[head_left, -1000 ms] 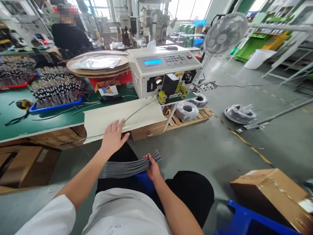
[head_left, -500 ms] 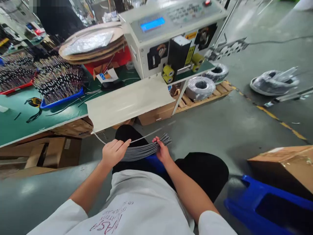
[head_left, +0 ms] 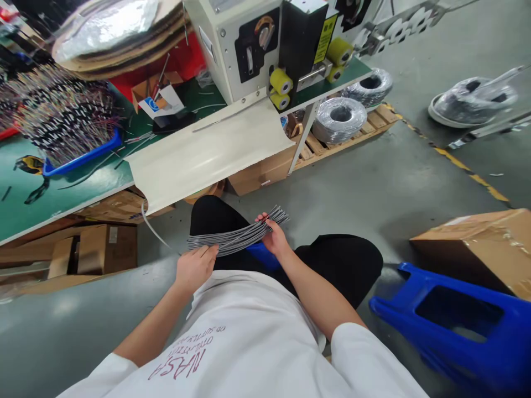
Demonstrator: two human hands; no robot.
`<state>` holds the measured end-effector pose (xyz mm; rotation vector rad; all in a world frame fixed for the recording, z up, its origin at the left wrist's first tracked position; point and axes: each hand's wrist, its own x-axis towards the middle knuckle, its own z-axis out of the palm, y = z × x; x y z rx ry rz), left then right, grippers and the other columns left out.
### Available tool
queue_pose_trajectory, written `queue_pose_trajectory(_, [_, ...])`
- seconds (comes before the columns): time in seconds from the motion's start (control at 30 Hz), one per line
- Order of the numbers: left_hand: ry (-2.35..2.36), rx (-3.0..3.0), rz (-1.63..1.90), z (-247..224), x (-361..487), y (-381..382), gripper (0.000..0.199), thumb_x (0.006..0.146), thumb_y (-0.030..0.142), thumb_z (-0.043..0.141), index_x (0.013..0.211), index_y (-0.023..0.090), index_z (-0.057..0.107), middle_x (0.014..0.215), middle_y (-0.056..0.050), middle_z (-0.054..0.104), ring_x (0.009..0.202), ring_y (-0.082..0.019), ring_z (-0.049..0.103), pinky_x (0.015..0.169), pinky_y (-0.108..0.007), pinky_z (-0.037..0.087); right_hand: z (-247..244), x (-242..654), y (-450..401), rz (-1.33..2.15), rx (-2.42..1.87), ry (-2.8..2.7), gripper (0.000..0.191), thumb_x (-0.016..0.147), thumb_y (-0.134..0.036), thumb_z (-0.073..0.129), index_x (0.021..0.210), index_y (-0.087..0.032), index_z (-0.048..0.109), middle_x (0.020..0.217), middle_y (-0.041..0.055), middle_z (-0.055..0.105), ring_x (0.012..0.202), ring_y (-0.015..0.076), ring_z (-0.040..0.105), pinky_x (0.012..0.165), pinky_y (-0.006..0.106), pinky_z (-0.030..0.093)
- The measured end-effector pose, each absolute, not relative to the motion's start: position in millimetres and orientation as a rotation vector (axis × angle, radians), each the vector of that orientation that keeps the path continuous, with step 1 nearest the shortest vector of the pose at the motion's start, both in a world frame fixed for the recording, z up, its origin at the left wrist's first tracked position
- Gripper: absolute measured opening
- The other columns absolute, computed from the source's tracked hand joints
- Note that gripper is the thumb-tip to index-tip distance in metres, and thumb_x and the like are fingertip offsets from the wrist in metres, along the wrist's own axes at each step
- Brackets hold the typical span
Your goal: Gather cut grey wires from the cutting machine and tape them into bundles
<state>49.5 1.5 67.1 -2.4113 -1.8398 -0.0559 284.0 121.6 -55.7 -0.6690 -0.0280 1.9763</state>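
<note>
A bundle of cut grey cables [head_left: 238, 239] lies across my lap, its strands roughly side by side. My right hand [head_left: 274, 236] is closed around the bundle near its right end, where the tips fan out past the fingers. Toward the left end, my left hand [head_left: 197, 267] has its fingers curled over the lower side of the cables. The left thumb is hidden. Just ahead, a cream sheet chute [head_left: 207, 157] slopes down from a cable machine [head_left: 255, 50] with yellow rollers. One grey cable [head_left: 226, 116] rests at the top of the chute.
On the green bench [head_left: 25, 215] stand a blue tray [head_left: 83, 157] of wire pieces, a tape measure [head_left: 30, 165] and an opened small box [head_left: 160, 102]. Wrapped cable coils [head_left: 340, 119] sit on a pallet. A blue stool [head_left: 456, 315] and a carton [head_left: 473, 243] stand right.
My left hand has lowered onto the bundle, and the single cable it held out above is now among the others. A grey cable now shows on the chute. The view has tilted down.
</note>
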Motion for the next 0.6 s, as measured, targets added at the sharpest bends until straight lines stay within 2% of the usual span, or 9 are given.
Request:
queue_pose_trajectory(0.2, [-1.861, -2.454, -0.021, 59.5, 51.1, -3.8, 0.028, 0.097, 0.03, 0.047, 0.117, 0.029, 0.065, 0.079, -0.001, 0.067, 0.076, -0.015, 0.062, 0.066, -0.03, 0.04, -60.9, 279.0, 121.4, 1.906, -0.75, -0.028, 0.018, 0.072, -0.02, 0.076, 0.089, -0.023, 0.07, 0.082, -0.0029, 0.074, 0.085, 0.0158, 0.069, 0.085, 0.031, 0.055])
queue_pose_trajectory(0.3, [-1.895, -2.428, -0.089, 50.3, 40.4, -8.1, 0.037, 0.094, 0.03, 0.051, 0.13, 0.027, 0.059, 0.089, -0.004, 0.066, 0.086, -0.019, 0.06, 0.077, -0.032, 0.045, -61.5, 277.6, 121.2, 1.889, -0.774, -0.002, 0.017, 0.071, -0.019, 0.075, 0.086, -0.023, 0.07, 0.079, -0.0026, 0.073, 0.083, 0.0166, 0.069, 0.085, 0.032, 0.055])
queue_pose_trajectory(0.4, [-1.998, -2.365, -0.288, 36.9, 26.7, -13.2, 0.049, 0.092, 0.029, 0.054, 0.139, 0.022, 0.05, 0.109, -0.011, 0.061, 0.104, -0.025, 0.055, 0.096, -0.041, 0.044, -61.0, 277.8, 120.8, 1.905, -0.738, 0.028, 0.015, 0.071, -0.017, 0.074, 0.084, -0.023, 0.069, 0.078, -0.0031, 0.072, 0.084, 0.0158, 0.069, 0.086, 0.03, 0.054])
queue_pose_trajectory(0.6, [-2.196, -2.212, -0.572, 15.5, 22.6, -17.9, 0.048, 0.09, 0.028, 0.053, 0.137, 0.021, 0.05, 0.127, -0.015, 0.046, 0.128, -0.031, 0.043, 0.111, -0.055, 0.034, -63.0, 280.0, 119.4, 1.953, -0.642, 0.041, 0.017, 0.072, -0.015, 0.075, 0.085, -0.022, 0.069, 0.08, -0.0034, 0.072, 0.086, 0.0158, 0.069, 0.087, 0.03, 0.053])
